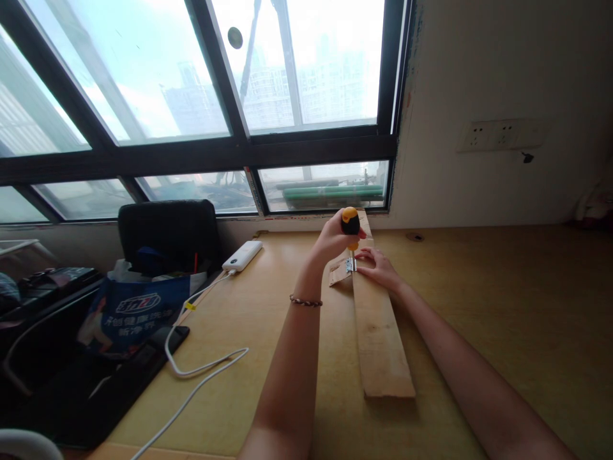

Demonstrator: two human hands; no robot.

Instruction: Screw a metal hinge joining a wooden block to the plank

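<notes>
Our left hand (332, 237) grips the screwdriver (351, 222), best held plumb; our right hand (382, 269) touches the plank (382, 345) beneath, pinch unclear.

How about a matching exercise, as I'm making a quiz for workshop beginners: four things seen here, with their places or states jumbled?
Things
1. Screwdriver
2. White device
3. Blue printed bag
4. Braided bracelet

Places or states
A. Worn around the left forearm
B. In front of the black backrest
C. Held in the left grip
D. Joined to a white cable

Pairs: 1-C, 2-D, 3-B, 4-A
</notes>
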